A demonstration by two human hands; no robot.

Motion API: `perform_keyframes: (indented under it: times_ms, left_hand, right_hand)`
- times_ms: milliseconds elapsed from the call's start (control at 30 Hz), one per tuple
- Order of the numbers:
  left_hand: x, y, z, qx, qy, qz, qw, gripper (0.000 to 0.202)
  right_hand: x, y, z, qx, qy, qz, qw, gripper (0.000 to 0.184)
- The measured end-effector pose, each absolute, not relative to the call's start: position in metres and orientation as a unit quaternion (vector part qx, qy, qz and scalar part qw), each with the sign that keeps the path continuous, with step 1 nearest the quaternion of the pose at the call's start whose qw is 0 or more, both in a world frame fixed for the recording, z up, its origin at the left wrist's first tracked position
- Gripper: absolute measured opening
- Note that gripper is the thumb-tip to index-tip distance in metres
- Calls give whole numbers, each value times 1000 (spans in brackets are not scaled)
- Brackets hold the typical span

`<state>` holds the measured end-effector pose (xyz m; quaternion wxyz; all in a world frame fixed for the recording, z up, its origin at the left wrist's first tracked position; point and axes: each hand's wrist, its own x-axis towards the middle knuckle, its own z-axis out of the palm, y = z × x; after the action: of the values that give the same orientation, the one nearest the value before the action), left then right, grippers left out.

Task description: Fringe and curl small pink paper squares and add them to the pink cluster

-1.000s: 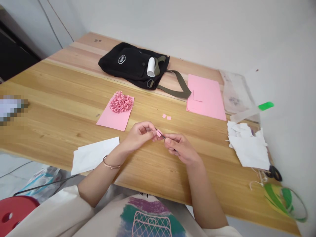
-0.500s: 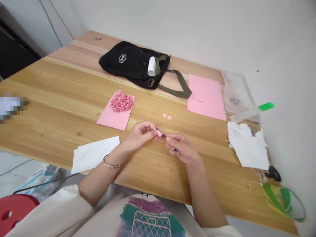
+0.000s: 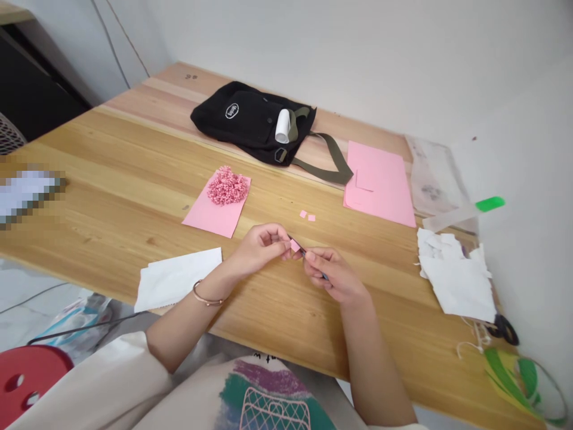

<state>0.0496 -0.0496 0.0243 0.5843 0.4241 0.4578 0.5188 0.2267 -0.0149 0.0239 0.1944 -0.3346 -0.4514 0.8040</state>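
Over the front middle of the table, my left hand [image 3: 265,249] is closed in a pinch on a small pink paper square [image 3: 295,245]. A thin dark stick-like tool [image 3: 303,251] lies against this square; my right hand [image 3: 335,276] is closed round its other end. Whether the tool is tweezers or a pen, I cannot tell. My two hands are close together, with their fingertips nearly meeting. Just beyond them, two more small pink squares [image 3: 307,215] lie on the wood. Some of my left fingers are hidden behind the paper.
Pink bead-like buds [image 3: 227,186] sit on a pink sheet [image 3: 210,220] at left, with folded white paper [image 3: 176,278] nearer me. At the back are a black bag [image 3: 250,128] and pink sheets [image 3: 385,185]. White scraps [image 3: 461,275], scissors [image 3: 504,329] and green tape [image 3: 510,376] are at right.
The whole view has shifted slightly, so things appear a little farther right and lower. Both hands keep their hold on the pink square and the dark tool, with hardly any visible movement.
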Motion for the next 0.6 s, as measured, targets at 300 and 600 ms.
perform_keyframes:
  times_ms: [300,600]
  left_hand:
    - [50,-50,26,422,463,514,586,12]
    - [52,-50,27,411,474,515,584,12]
  right_hand:
    - [226,-15,24,-336,-436,815,181,32]
    - [226,-14,23,-318,-424,829,179,31]
